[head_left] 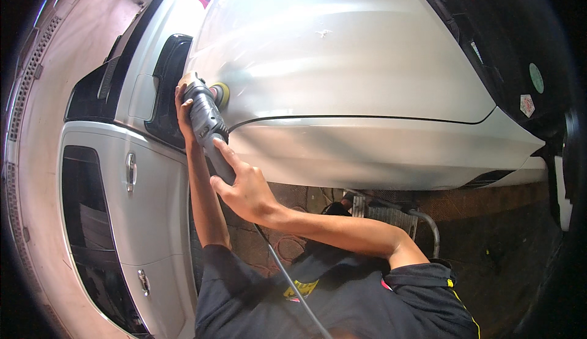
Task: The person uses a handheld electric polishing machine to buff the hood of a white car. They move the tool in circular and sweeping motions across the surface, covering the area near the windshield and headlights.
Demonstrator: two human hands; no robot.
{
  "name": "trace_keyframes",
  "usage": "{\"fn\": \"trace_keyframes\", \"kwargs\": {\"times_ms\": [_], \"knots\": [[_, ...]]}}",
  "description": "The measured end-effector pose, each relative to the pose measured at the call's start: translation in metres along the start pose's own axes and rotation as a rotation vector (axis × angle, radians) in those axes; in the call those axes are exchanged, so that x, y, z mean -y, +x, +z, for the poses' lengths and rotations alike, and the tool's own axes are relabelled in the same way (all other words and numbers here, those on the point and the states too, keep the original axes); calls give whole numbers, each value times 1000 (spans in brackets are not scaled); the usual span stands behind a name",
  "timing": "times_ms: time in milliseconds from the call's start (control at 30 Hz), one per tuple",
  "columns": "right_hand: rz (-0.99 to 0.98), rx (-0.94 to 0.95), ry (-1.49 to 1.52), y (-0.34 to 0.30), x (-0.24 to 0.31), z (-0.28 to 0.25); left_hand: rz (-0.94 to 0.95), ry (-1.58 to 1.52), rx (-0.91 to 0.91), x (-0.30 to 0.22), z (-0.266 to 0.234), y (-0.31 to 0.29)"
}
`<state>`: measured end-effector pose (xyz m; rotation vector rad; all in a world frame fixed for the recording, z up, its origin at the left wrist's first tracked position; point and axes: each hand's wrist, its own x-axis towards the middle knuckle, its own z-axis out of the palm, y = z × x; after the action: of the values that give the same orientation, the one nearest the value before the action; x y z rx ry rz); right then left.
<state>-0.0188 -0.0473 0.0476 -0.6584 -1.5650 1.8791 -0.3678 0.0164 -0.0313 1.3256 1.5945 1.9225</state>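
Observation:
Both of my hands hold a black-and-grey electric polisher [206, 116]. My left hand [185, 97] is closed around its front end, with part of the grip hidden behind the tool. My right hand [247, 193] wraps the rear handle, one finger stretched along it. The polisher's round yellow pad [222, 95] is tilted on edge against a glossy white car panel [342, 70], near that panel's left end; I cannot tell how firmly it presses. From the rear of the tool a dark power cord [278, 262] runs down across my shirt.
Close on the left stands another white vehicle with a door handle [131, 172] and dark windows. A dark seam [367, 117] separates the panel from the lower side panel [361, 152]. Below lie an orange hose [287, 247] and a metal-framed object [391, 217] on the floor.

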Motion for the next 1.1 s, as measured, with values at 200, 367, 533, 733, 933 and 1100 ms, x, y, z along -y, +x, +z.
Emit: {"fn": "trace_keyframes", "kwargs": {"times_ms": [200,367,533,733,933,1100], "knots": [[47,98,32,44,-9,-10,-33,-14,-111,12,-7,14],[18,163,8,76,-19,-16,-86,2,-212,29,-31,23],[77,255,23,81,-11,-11,-83,18,-327,52,-99,9],[85,252,-28,128,-9,-32,-155,-43,-380,44,-59,37],[-7,238,4,131,-18,-41,-152,6,-205,44,-84,64],[17,164,-11,101,-6,-40,-152,-152,-110,41,-74,81]]}}
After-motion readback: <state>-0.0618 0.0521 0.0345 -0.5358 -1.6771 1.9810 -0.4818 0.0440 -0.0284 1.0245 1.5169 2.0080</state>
